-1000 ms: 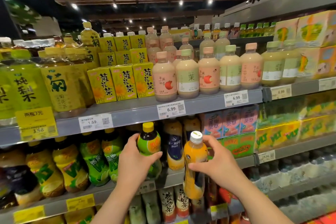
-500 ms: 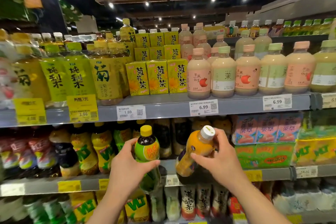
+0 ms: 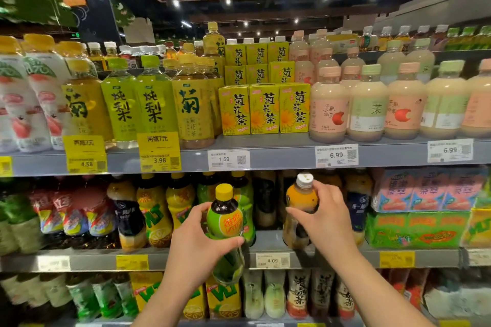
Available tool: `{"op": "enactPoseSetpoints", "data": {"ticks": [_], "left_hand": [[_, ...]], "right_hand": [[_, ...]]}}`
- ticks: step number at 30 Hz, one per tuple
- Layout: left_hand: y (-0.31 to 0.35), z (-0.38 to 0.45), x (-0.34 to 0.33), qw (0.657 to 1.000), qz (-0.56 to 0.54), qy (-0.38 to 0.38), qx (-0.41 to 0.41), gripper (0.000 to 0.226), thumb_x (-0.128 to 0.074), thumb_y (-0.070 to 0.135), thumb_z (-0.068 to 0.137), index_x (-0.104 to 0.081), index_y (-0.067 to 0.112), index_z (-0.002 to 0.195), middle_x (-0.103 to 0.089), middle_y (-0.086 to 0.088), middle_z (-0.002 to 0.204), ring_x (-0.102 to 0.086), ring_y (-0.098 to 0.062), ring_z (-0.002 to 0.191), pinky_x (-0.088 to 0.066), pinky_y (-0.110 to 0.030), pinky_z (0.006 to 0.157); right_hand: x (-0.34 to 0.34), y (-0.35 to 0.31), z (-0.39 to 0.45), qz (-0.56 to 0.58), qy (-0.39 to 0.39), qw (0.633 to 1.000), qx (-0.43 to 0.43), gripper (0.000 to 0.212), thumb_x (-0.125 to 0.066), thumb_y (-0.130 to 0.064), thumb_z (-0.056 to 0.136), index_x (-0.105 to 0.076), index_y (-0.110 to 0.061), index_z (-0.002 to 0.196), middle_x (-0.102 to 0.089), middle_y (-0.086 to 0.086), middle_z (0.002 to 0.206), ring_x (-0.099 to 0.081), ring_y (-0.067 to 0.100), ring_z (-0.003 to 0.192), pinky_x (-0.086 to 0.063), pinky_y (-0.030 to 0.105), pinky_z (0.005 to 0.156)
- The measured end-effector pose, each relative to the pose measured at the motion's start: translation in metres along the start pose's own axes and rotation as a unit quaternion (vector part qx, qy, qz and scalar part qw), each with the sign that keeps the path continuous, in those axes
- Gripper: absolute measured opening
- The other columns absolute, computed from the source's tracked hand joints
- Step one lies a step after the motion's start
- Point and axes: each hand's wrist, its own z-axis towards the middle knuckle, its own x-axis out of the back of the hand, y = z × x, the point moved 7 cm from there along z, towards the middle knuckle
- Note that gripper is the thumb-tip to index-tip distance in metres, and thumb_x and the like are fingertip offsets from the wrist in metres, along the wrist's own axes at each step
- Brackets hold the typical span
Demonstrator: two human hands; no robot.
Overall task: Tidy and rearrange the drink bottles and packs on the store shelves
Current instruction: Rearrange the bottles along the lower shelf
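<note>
Left hand (image 3: pixel 198 248) grips a green bottle (image 3: pixel 225 223); right hand (image 3: pixel 325 223) grips an orange bottle (image 3: pixel 301 203), both before the middle shelf (image 3: pixel 273 240).

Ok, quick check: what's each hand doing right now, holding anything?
Left hand: grips the green-label bottle with the yellow cap.
Right hand: grips the orange bottle with the white cap.

both forearms reach up from the bottom of the frame. left hand (image 3: pixel 198 244), lower centre, is curled in a grip, thumb in front. right hand (image 3: pixel 325 218), centre right, is likewise curled, thumb pointing left.
</note>
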Motion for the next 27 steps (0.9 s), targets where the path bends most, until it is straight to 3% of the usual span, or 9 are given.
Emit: {"op": "enactPoseSetpoints", "data": {"ticks": [4,11,16,19,21,27], "left_hand": [[-0.013,0.004,0.010,1.000,-0.007,-0.003,0.008,0.088,-0.095,0.043,0.048,-0.048,0.037,0.123,-0.062,0.021,0.099,-0.060,0.004,0.090,-0.047,-0.017,0.078],[-0.030,0.005,0.030,1.000,-0.002,-0.010,0.016,0.093,-0.094,0.044,0.050,-0.049,0.029,0.130,-0.062,0.020,0.100,-0.057,0.005,0.088,-0.042,-0.010,0.073],[-0.040,0.008,0.052,1.000,0.002,-0.011,0.026,0.094,-0.094,0.043,0.052,-0.049,0.028,0.132,-0.062,0.017,0.102,-0.057,0.003,0.088,-0.045,-0.014,0.075],[-0.048,0.011,0.069,0.999,-0.002,0.000,0.037,0.096,-0.094,0.044,0.051,-0.048,0.029,0.133,-0.065,0.013,0.104,-0.063,-0.009,0.091,-0.055,-0.028,0.081],[-0.052,0.013,0.081,0.999,-0.001,0.009,0.036,0.093,-0.094,0.044,0.051,-0.049,0.031,0.131,-0.067,0.013,0.102,-0.064,-0.008,0.090,-0.057,-0.030,0.081],[-0.069,0.018,0.114,0.999,-0.007,0.027,0.042,0.084,-0.095,0.038,0.053,-0.052,0.031,0.124,-0.062,0.024,0.092,-0.055,0.016,0.081,-0.042,-0.006,0.067]], "right_hand": [[0.002,-0.010,0.003,-0.092,0.040,0.995,-0.018,0.075,-0.080,-0.049,0.075,-0.045,-0.015,0.132,-0.059,0.005,0.124,-0.061,0.029,0.107,-0.044,0.034,0.074],[-0.005,-0.022,0.004,-0.278,0.089,0.956,-0.018,0.066,-0.073,-0.059,0.076,-0.055,-0.011,0.116,-0.054,0.008,0.108,-0.065,0.032,0.085,-0.034,0.030,0.051],[-0.011,-0.028,0.010,-0.331,0.087,0.938,-0.054,0.057,-0.073,-0.054,0.078,-0.056,-0.007,0.106,-0.049,0.013,0.103,-0.059,0.036,0.094,-0.043,0.036,0.056],[-0.016,-0.030,0.011,-0.329,0.071,0.938,-0.089,0.053,-0.071,-0.050,0.082,-0.056,-0.006,0.108,-0.050,0.016,0.106,-0.057,0.037,0.099,-0.050,0.039,0.064],[-0.021,-0.031,0.011,-0.320,0.071,0.939,-0.101,0.051,-0.070,-0.049,0.083,-0.055,-0.007,0.109,-0.049,0.016,0.106,-0.057,0.038,0.099,-0.050,0.040,0.065],[-0.041,-0.063,-0.024,-0.163,0.164,0.972,-0.050,0.045,-0.072,-0.038,0.084,-0.057,-0.015,0.120,-0.053,0.012,0.109,-0.061,0.037,0.091,-0.048,0.040,0.062]]}}
